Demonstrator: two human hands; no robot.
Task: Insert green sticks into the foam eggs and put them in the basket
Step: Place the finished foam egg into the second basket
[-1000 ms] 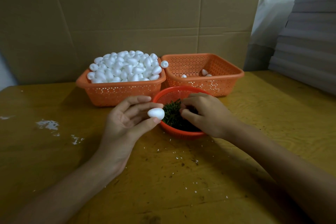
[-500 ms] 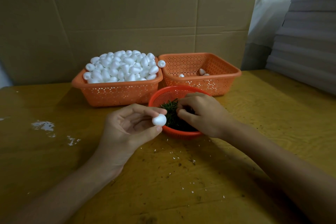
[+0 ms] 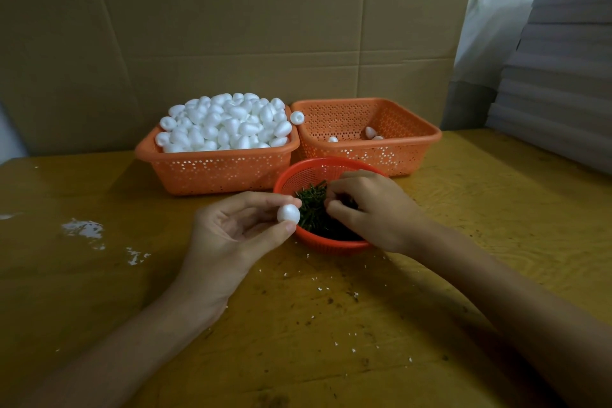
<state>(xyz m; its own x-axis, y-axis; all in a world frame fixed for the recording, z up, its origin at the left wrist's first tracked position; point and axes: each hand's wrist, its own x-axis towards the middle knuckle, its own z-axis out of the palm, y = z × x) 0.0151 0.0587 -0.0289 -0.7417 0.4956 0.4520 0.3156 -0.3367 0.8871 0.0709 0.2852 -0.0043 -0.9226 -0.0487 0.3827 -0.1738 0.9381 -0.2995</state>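
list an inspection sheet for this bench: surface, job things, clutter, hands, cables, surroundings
surface: yellow wooden table, stained.
job's things: left basket heaped with loose eggs; right basket holds a few eggs; round basket of green sticks in front.
clutter: white crumbs and dark specks on the table.
hands: left hand pinches a foam egg; right hand reaches into the sticks, grip hidden.
cables: nothing seen.
surroundings: cardboard wall behind; grey stacked sheets at right.
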